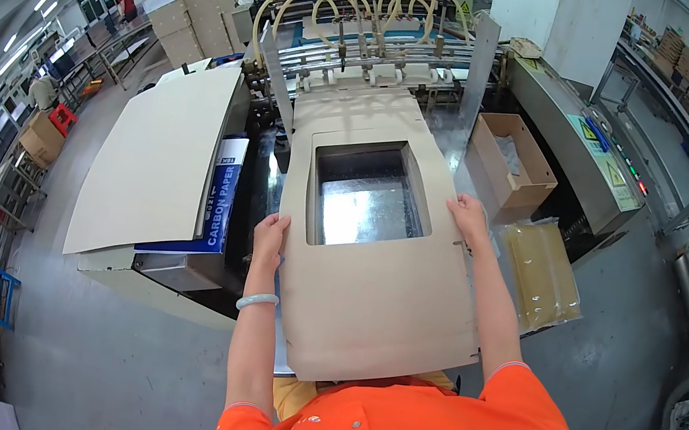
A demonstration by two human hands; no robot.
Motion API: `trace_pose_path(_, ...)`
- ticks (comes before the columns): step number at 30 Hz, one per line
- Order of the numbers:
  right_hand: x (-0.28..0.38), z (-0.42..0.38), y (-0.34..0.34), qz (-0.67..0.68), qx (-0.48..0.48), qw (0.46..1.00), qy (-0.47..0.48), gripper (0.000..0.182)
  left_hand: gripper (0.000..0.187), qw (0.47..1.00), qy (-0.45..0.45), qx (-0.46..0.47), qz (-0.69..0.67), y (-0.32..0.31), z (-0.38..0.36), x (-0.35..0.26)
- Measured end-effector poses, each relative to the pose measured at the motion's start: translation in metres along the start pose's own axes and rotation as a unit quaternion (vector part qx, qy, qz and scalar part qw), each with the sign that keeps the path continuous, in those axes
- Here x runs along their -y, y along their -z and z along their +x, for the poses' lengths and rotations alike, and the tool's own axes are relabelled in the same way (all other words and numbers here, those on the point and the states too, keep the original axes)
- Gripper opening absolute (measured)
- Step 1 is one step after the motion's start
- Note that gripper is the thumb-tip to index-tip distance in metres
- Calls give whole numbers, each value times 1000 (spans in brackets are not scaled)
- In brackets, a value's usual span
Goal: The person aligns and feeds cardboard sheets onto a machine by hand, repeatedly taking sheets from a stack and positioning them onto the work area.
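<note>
A large tan cardboard sheet (384, 305) with a window-like cutout lies in front of me, its near end close to my waist. Shiny metal shows through the opening. My left hand (269, 239) is closed on the sheet's left edge, and a pale bangle circles that wrist. On the opposite edge, a little farther forward, my right hand (468, 218) grips the sheet with bent fingers. The sheet's far end reaches toward the rollers of a machine (379, 69) topped with looping yellowish hoses.
Left of the machine, big plain boards (155, 163) rest beside a blue carbon paper box (221, 198). An open cardboard box (514, 167) and a plastic-wrapped tan pack (542, 273) sit at the right. Beyond them runs a panel with coloured buttons (616, 162).
</note>
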State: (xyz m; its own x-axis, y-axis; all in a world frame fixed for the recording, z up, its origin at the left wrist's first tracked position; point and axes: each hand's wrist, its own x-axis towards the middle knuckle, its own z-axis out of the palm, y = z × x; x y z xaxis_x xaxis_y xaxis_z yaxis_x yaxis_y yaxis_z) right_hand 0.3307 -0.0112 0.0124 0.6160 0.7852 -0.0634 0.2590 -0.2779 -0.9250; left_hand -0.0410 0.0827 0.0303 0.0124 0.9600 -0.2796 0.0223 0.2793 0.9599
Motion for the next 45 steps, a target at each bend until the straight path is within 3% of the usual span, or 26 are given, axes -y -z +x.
trace_pose_path(9,2,22,-6,44,7,999,2,27,34,1000,10,-15,-23,-5,15,-6)
trace_pose_path(24,7,47,-16,-49,-4,999,-1,31,35,999,12,-14,-38,-12,41,-6)
trace_pose_path(28,8,34,-4,-21,43,998,-41,34,34,997,75,16,-14,-9,36,-7)
trace_pose_path(34,17,-4,18,9,112,990,-91,39,35,993,84,82,-13,16,17,10)
trace_pose_path(39,12,-44,40,77,175,973,-129,55,39,977,132,152,-75,36,-19,11)
trace_pose_path(43,-17,-59,48,231,236,943,-46,57,45,924,116,240,-273,49,-35,28)
trace_pose_path(45,-30,-68,47,302,241,921,-55,58,47,914,111,239,-309,48,-41,31)
